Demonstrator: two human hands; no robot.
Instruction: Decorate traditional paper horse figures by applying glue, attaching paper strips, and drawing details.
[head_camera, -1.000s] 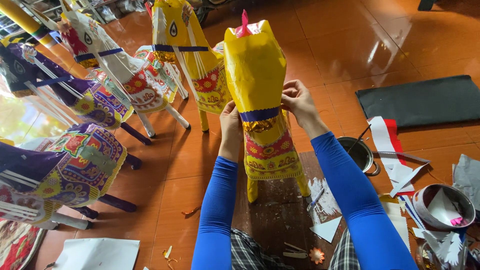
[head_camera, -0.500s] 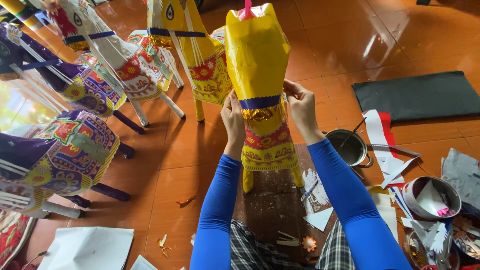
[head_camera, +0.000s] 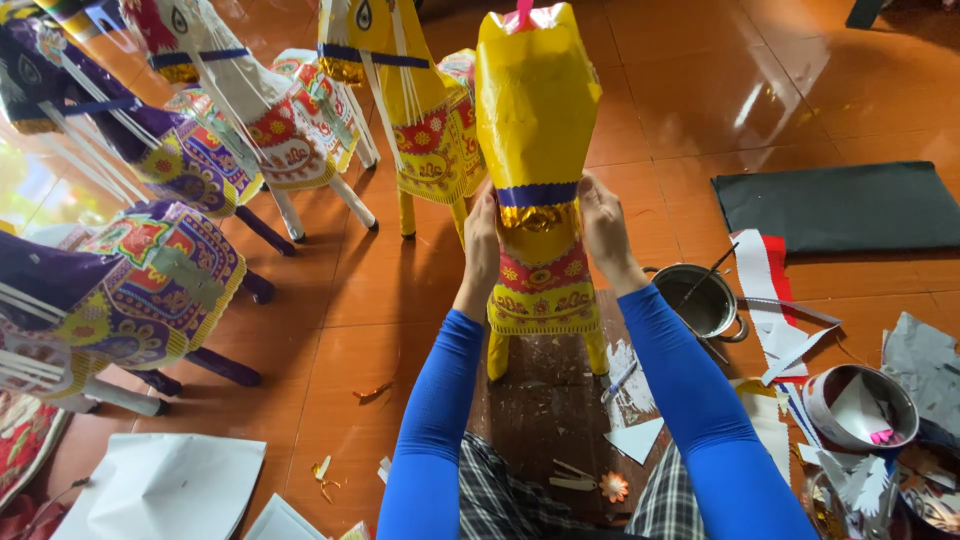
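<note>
**A:** What have I got on screen?

**B:** I'm watching a yellow paper horse (head_camera: 538, 150) standing at twelve o'clock on a dark wooden board (head_camera: 545, 400), just ahead of the lap. My left hand (head_camera: 481, 245) lies flat against its left flank, fingers pressed together. My right hand (head_camera: 604, 225) cups the other flank by the blue band (head_camera: 536, 194); whether its fingertips pinch anything, I cannot tell.

**A:** What could go wrong?

**B:** I'd judge the shell thin and hollow. Squeeze hard from both sides and it could dent or crease. It also stands tall on thin legs, so an uneven push might tip it toward the metal pot (head_camera: 700, 300) at three o'clock, which has a stick in it.

**A:** And the floor?

**B:** Glossy orange-brown tiles (head_camera: 700, 110), reflecting window light. Finished horses (head_camera: 150, 290) in purple, white and yellow stand from nine to eleven o'clock. A dark mat (head_camera: 840, 205) lies at two, paper scraps (head_camera: 770, 290) and a tape roll (head_camera: 860, 405) at four, white sheets (head_camera: 165, 485) at seven.
</note>
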